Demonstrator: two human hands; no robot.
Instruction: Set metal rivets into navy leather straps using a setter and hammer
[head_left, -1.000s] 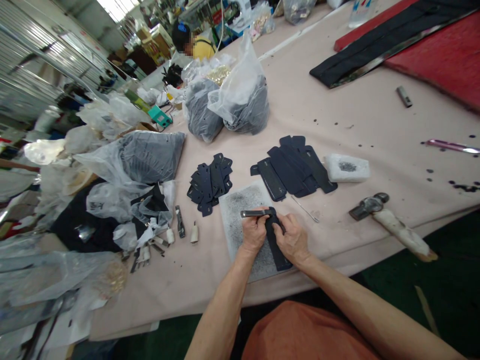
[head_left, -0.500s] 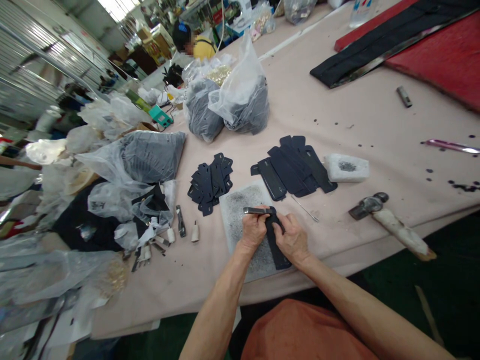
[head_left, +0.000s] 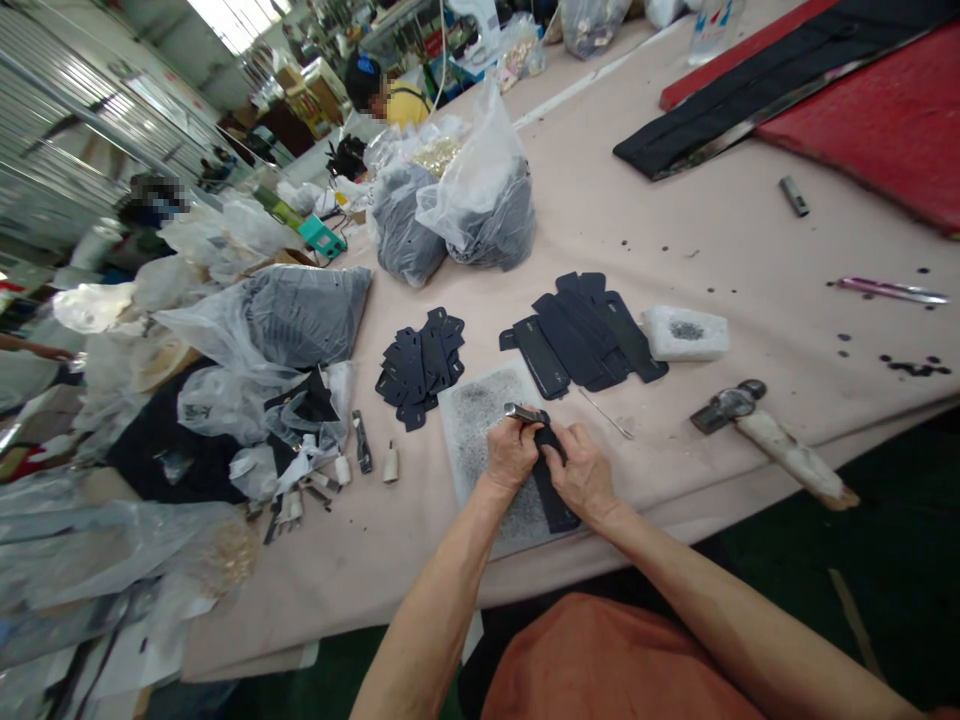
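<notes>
My left hand (head_left: pixel 513 452) is closed around a metal punch (head_left: pixel 521 411), which lies tilted over the upper end of a dark navy strip (head_left: pixel 556 508). My right hand (head_left: pixel 583 472) grips the strip's right edge, thumb on top. Beneath both hands is a whitish board (head_left: pixel 471 420) speckled with dark marks. Its lower right part is covered by the strip and my arms. The punch's working tip is hidden at the strip. Just beyond the board lies a fanned pile of similar dark pieces (head_left: pixel 581 335), and a smaller pile of notched pieces (head_left: pixel 421 365) sits to the left.
A hammer (head_left: pixel 772 440) with a wrapped handle lies right, near the table edge. Behind it is a white block (head_left: pixel 686 335). A thin metal rod (head_left: pixel 607 415) lies near my right hand. Several small tools (head_left: pixel 361 442) and filled plastic bags (head_left: pixel 487 210) occupy the left and back.
The punch has turned in my left hand, so its outer end now points more toward the camera and looks shorter. My right hand still holds the strip. The view has shifted slightly.
</notes>
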